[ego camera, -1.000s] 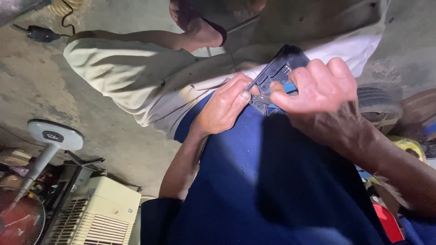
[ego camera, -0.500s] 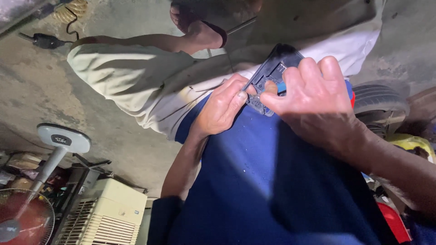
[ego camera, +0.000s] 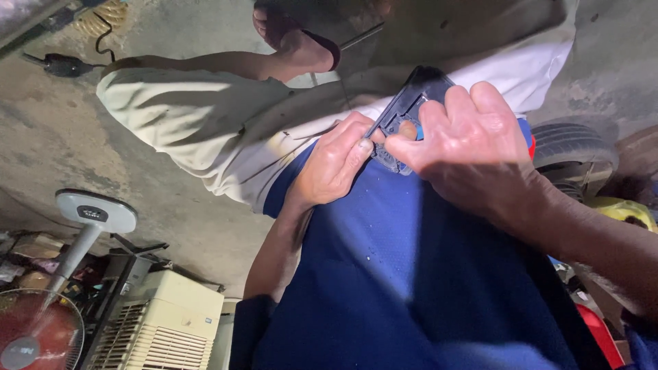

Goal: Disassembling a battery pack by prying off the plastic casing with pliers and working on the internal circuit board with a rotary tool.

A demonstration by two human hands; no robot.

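Your left hand [ego camera: 336,164] and right hand [ego camera: 466,147] both pinch one dark flat part [ego camera: 411,103]. Its long axis tilts up toward the far right. One pedestal fan [ego camera: 41,329] stands at the near left.

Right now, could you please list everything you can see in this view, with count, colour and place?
Small flat part: one, black with blue showing, centre top, pinched between both hands.
Tyre: one, black, right edge.
Pedestal fan: one, red blades behind a wire guard, grey stand and base, bottom left.
Louvred appliance: one, cream, bottom left beside the fan.
Coiled hose: one, yellowish, top left.
Concrete floor: grey, left side.
Yellow object: one, right edge, kind unclear.
Red object: one, bottom right, kind unclear.
Shorts: beige, upper left.
Sandalled foot: one, top centre.
Shirt: blue, centre bottom.
Left hand: one, fingertips on the part.
Right hand: one, gripping the part.
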